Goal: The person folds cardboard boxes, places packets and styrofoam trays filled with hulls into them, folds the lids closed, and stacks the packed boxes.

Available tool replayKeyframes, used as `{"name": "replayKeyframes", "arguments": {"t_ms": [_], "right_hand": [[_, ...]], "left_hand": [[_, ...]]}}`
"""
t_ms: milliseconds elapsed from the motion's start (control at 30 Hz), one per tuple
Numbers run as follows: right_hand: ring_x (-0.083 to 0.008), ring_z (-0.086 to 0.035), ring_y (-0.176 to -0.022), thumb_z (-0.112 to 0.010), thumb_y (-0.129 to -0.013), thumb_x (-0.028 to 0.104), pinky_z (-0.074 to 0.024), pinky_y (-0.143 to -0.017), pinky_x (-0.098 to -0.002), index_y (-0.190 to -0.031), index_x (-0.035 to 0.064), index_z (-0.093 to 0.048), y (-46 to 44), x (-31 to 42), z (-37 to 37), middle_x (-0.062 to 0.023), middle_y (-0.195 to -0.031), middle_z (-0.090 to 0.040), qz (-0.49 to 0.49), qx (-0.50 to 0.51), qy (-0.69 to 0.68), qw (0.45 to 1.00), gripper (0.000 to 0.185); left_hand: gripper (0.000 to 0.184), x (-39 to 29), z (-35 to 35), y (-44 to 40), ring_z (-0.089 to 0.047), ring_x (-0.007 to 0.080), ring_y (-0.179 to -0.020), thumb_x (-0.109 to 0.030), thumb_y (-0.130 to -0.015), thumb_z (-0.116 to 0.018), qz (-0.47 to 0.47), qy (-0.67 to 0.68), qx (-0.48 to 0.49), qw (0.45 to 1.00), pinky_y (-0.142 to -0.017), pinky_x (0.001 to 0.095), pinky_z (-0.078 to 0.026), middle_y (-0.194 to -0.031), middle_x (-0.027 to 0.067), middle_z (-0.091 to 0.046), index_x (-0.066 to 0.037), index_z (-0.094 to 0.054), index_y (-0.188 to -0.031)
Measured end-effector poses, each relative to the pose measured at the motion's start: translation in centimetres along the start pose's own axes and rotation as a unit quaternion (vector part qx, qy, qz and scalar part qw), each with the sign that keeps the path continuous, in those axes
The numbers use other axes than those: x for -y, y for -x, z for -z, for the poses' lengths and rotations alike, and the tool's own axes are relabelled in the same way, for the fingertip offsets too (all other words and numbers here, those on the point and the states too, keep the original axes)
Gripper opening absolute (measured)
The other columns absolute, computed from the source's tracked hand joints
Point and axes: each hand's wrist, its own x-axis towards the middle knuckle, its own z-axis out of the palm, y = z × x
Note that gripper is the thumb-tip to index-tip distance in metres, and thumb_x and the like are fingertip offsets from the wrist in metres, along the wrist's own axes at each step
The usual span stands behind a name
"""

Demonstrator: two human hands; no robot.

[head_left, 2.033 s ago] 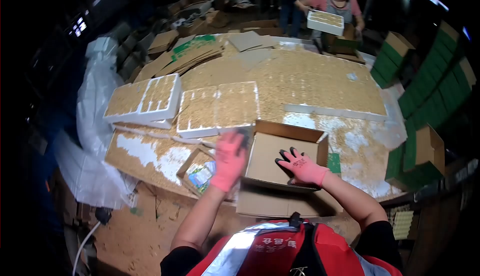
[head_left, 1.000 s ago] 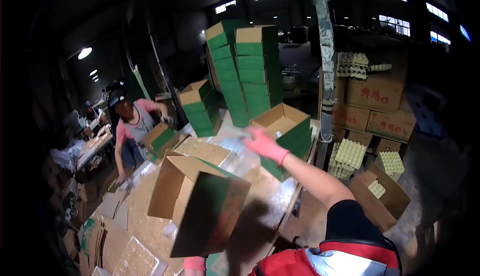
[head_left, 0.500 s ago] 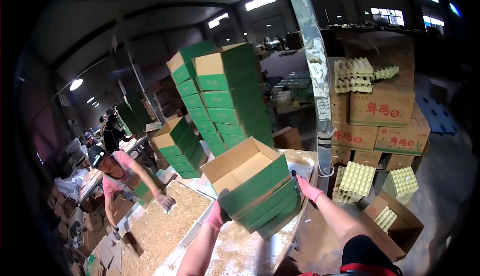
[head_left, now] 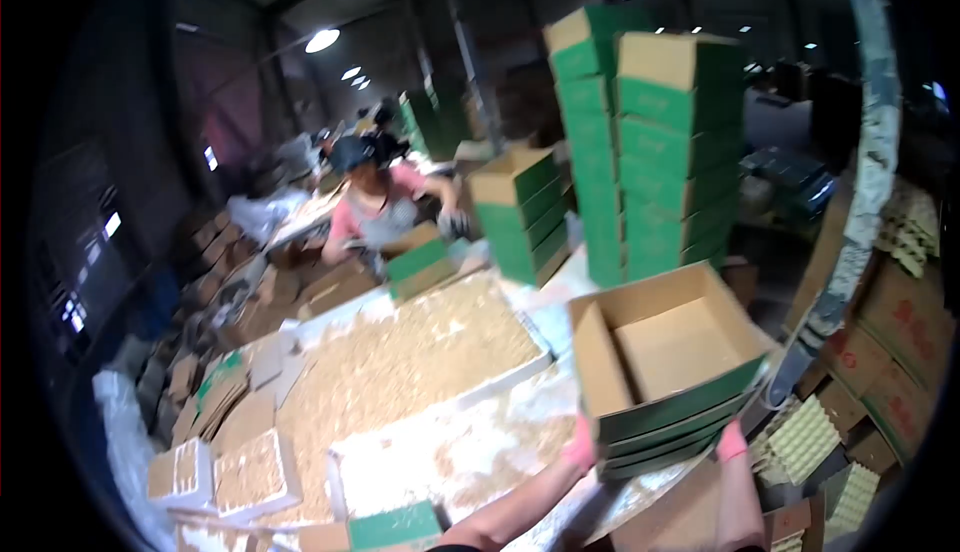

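Between hands (head_left: 578, 445) (head_left: 733, 441), boxes (head_left: 682, 404) mouth-up, crosswise

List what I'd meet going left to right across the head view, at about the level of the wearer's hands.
Plastic sheeting, white trays, left hand, stack of green boxes, right hand, pale yellow egg trays.

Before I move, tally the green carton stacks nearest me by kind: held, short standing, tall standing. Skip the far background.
Held stack, between left hand and right hand: 1
Short standing stack: 1
Tall standing stacks, side by side: 2
Total: 4
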Motion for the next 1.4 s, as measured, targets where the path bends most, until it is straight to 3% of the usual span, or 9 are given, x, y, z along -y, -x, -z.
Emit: {"name": "replayKeyframes", "arguments": {"t_ms": [433,567,633,667,733,933,1167,1333,1400], "right_hand": [[-0.0250,-0.054,-0.114,-0.051,-0.097,0.030,-0.0428,-0.102,-0.0392,-0.134,0.0007,-0.049,11.4,-6.0,-9.6,-0.0123,-0.132,-0.054,0.157,-0.249,0.114,0.949,0.048],[-0.0235,-0.056,-0.100,-0.062,-0.089,0.015,-0.0475,-0.087,-0.0357,-0.132,0.0004,-0.042,26.9,-23.4,-30.0,-0.0130,-0.117,-0.057,0.072,-0.038,0.487,0.869,0.049],[-0.0331,-0.039,-0.132,-0.076,-0.077,0.034,-0.0329,-0.108,-0.0450,-0.138,0.0041,-0.042,36.0,-28.5,-38.9,-0.0180,-0.141,-0.042,0.101,0.443,0.655,0.604,0.076],[-0.0371,-0.034,-0.135,-0.079,-0.066,0.042,-0.0304,-0.108,-0.0507,-0.141,0.0077,-0.041,38.9,-29.7,-43.9,-0.0181,-0.143,-0.040,0.170,0.631,0.682,0.327,0.091],[-0.0372,-0.036,-0.134,-0.071,-0.074,0.035,-0.0313,-0.108,-0.0504,-0.139,0.0105,-0.043,42.0,-34.1,-43.2,-0.0160,-0.142,-0.041,0.240,0.684,0.665,0.179,0.074],[-0.0296,-0.052,-0.117,-0.048,-0.086,0.013,-0.0449,-0.100,-0.0364,-0.131,0.0090,-0.049,45.0,-34.9,-44.6,-0.0146,-0.132,-0.049,0.238,0.698,0.665,0.117,0.045],[-0.0361,-0.063,-0.087,-0.054,-0.091,0.019,-0.0509,-0.066,-0.0436,-0.129,0.0040,-0.045,41.1,-27.3,-59.2,-0.0191,-0.094,-0.061,0.182,0.672,0.673,0.250,0.041],[-0.0417,-0.053,-0.119,-0.042,-0.099,0.046,-0.0447,-0.097,-0.0427,-0.140,-0.0010,-0.034,38.3,-29.3,-62.4,-0.0283,-0.127,-0.053,0.267,0.680,0.635,0.253,0.063],[-0.0395,-0.040,-0.133,-0.046,-0.095,0.052,-0.0336,-0.110,-0.0434,-0.148,-0.0007,-0.022,38.3,-28.6,-65.2,-0.0319,-0.142,-0.038,-0.010,0.681,0.677,0.278,0.079]], "left_hand": [[0.052,-3.7,16.8,13.6,-0.049,0.0295,-0.126,-0.026,-0.099,-0.048,-0.046,0.000,0.194,0.980,-0.108,0.0354,-0.037,-0.139,0.0196,-0.049,-0.001,-0.038,-0.143],[0.049,6.1,33.7,29.0,-0.052,0.0357,-0.124,-0.023,-0.087,-0.063,0.034,-0.231,-0.116,0.965,-0.104,0.0394,-0.042,-0.134,0.0215,-0.053,-0.005,-0.054,-0.131],[0.049,7.4,43.2,37.3,-0.055,0.0397,-0.115,-0.023,-0.082,-0.064,0.010,-0.308,-0.289,0.906,-0.100,0.0440,-0.044,-0.126,0.0227,-0.057,0.000,-0.056,-0.124],[0.044,9.1,46.7,41.1,-0.056,0.0400,-0.111,-0.020,-0.081,-0.063,0.038,-0.313,-0.367,0.875,-0.096,0.0453,-0.045,-0.122,0.0214,-0.058,0.000,-0.058,-0.120],[0.033,12.6,51.7,47.8,-0.057,0.0390,-0.106,-0.017,-0.087,-0.059,0.055,-0.353,-0.426,0.831,-0.091,0.0449,-0.046,-0.114,0.0190,-0.061,-0.004,-0.060,-0.117],[0.036,7.1,54.0,53.6,-0.055,0.0380,-0.110,-0.013,-0.082,-0.064,-0.027,-0.327,-0.355,0.875,-0.096,0.0451,-0.042,-0.115,0.0192,-0.061,-0.003,-0.060,-0.117],[0.052,-5.5,48.7,43.9,-0.045,0.0383,-0.123,-0.027,-0.080,-0.065,-0.240,-0.584,-0.217,0.745,-0.111,0.0527,-0.027,-0.125,0.0200,-0.053,-0.001,-0.054,-0.124],[0.074,-5.2,48.8,40.6,-0.037,0.0399,-0.132,-0.030,-0.074,-0.072,-0.210,-0.597,-0.215,0.743,-0.113,0.0522,-0.025,-0.137,0.0221,-0.044,0.000,-0.044,-0.135],[0.072,-3.5,49.4,42.9,-0.037,0.0422,-0.132,-0.026,-0.074,-0.070,-0.207,-0.625,-0.184,0.730,-0.113,0.0521,-0.025,-0.137,0.0228,-0.044,0.000,-0.044,-0.135]]}}
